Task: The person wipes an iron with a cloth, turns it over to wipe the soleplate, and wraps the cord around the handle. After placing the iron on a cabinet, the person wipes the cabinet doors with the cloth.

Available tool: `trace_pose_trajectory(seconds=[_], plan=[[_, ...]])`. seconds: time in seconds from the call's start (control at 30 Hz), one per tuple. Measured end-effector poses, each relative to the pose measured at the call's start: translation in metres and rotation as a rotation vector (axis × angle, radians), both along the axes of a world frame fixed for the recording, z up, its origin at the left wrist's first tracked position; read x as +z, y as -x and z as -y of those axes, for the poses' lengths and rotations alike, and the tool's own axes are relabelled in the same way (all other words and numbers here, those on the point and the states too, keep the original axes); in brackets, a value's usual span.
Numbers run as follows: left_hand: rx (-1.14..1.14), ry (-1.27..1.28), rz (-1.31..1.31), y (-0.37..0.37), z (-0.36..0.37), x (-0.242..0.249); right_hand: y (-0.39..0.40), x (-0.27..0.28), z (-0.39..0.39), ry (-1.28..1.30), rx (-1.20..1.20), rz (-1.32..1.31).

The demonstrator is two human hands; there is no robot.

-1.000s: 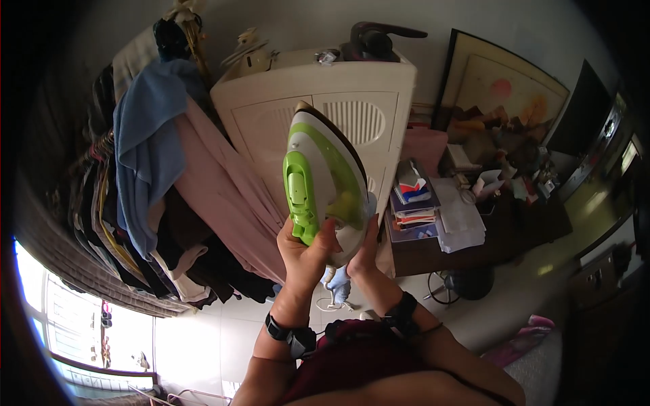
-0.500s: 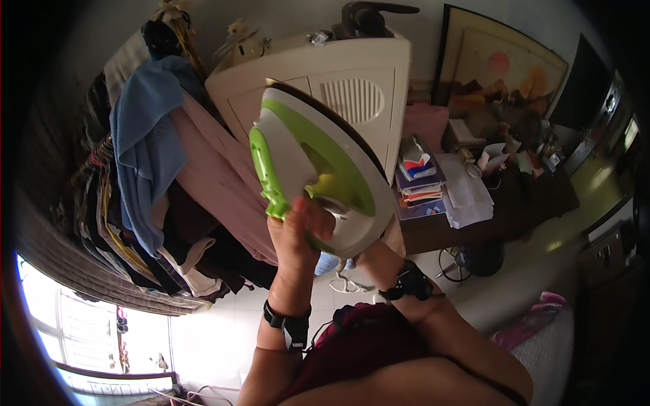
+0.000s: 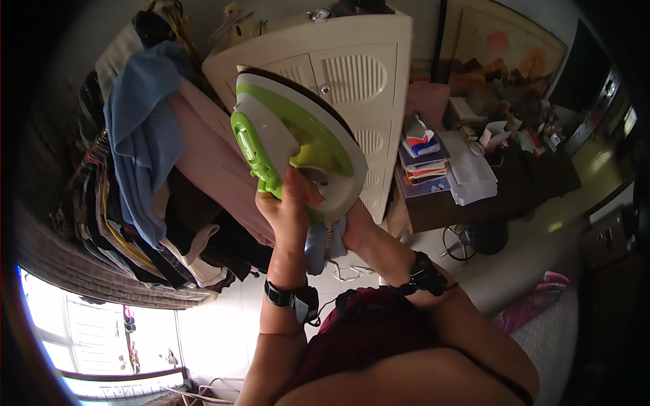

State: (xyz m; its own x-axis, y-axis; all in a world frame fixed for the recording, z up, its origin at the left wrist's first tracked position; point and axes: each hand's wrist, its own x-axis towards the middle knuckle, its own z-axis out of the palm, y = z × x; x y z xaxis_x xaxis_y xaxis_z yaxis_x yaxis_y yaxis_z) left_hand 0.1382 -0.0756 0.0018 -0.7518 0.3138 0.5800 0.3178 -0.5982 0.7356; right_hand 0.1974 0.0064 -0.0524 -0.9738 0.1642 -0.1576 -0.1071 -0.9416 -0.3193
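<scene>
A green and white steam iron (image 3: 305,139) is held up in front of me, its tip pointing up and its dark soleplate edge turned to the right. My left hand (image 3: 288,203) wraps round the rear of its green handle, thumb towards the body. Behind the iron's heel is my right hand (image 3: 362,233), its fingers hidden from view. A light blue cloth (image 3: 317,249) hangs in mid-air from beside that hand, below the heel. The iron's pale cord (image 3: 330,237) drops down in front of the cloth.
Hanging clothes and a blue towel (image 3: 143,135) fill the left side. Ahead stands a cream cabinet (image 3: 369,40). To the right, a dark desk (image 3: 467,220) bears books and papers, with a black stool (image 3: 487,237) by it. A bright window (image 3: 88,325) is lower left.
The iron and both hands have shifted up and to the left in view. More of the light blue cloth and cord shows below the heel. The left hand keeps its hold on the handle.
</scene>
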Motion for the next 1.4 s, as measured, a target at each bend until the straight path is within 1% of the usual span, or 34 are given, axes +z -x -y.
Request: trace_pose_trajectory(seconds=[0.03,0.13,0.23,0.33,0.37,0.47,0.5,0.6,0.63,0.73,0.77,0.83,0.97,1.07,1.1,1.2,1.23,1.33,1.4], plan=[[0.01,0.007,0.017,0.0,0.0,0.001,-0.002,0.001,0.0,-0.02,0.008,0.048],[0.037,0.058,0.024,0.004,0.005,-0.003,-0.005,-0.001,0.001,-0.027,0.001,-0.084],[0.036,0.123,0.085,0.009,0.01,-0.002,-0.023,0.006,0.001,0.101,0.073,-0.096],[0.022,0.166,0.124,0.013,0.015,-0.003,-0.019,-0.002,-0.003,0.06,0.055,-0.183],[0.021,0.171,0.129,0.012,0.014,-0.003,-0.014,-0.007,-0.002,-0.11,-0.017,-0.177],[-0.004,0.182,0.132,0.016,0.02,-0.004,-0.016,-0.017,-0.006,-0.401,0.105,-0.102],[-0.01,0.19,0.122,0.018,0.023,-0.003,-0.019,-0.016,-0.007,-0.406,0.142,-0.03],[0.0,0.226,0.116,0.021,0.033,-0.003,-0.019,-0.027,-0.018,-0.979,0.071,0.193],[0.008,0.237,0.116,0.021,0.034,-0.003,-0.021,-0.02,-0.016,-1.281,-0.092,0.282],[0.025,0.312,0.077,0.019,0.038,0.0,-0.018,-0.013,-0.026,-1.258,-0.511,0.196],[0.039,0.368,0.061,0.02,0.041,-0.002,-0.016,-0.008,-0.025,-1.325,-0.628,0.08],[0.021,0.412,0.087,0.02,0.045,0.001,-0.017,0.044,-0.005,-1.441,-0.862,-0.162],[-0.065,0.405,0.127,0.016,0.05,0.002,-0.01,0.079,0.002,-1.677,-0.89,-0.224],[-0.178,0.325,0.135,0.016,0.056,0.001,0.007,0.084,0.001,-1.594,-0.873,-0.311],[-0.189,0.302,0.087,0.015,0.058,0.001,0.011,0.085,0.002,-1.52,-0.851,-0.293],[-0.227,0.341,0.165,0.02,0.059,0.0,0.007,0.085,-0.006,-1.588,-0.776,-0.169],[-0.188,0.379,0.196,0.018,0.057,0.006,0.007,0.083,-0.01,-1.583,-0.724,-0.132],[-0.209,0.346,0.324,0.026,0.048,0.001,0.014,0.09,-0.006,-1.449,-0.829,-0.239],[-0.188,0.367,0.349,0.026,0.04,0.001,0.016,0.09,-0.019,-1.51,-0.804,-0.244]])
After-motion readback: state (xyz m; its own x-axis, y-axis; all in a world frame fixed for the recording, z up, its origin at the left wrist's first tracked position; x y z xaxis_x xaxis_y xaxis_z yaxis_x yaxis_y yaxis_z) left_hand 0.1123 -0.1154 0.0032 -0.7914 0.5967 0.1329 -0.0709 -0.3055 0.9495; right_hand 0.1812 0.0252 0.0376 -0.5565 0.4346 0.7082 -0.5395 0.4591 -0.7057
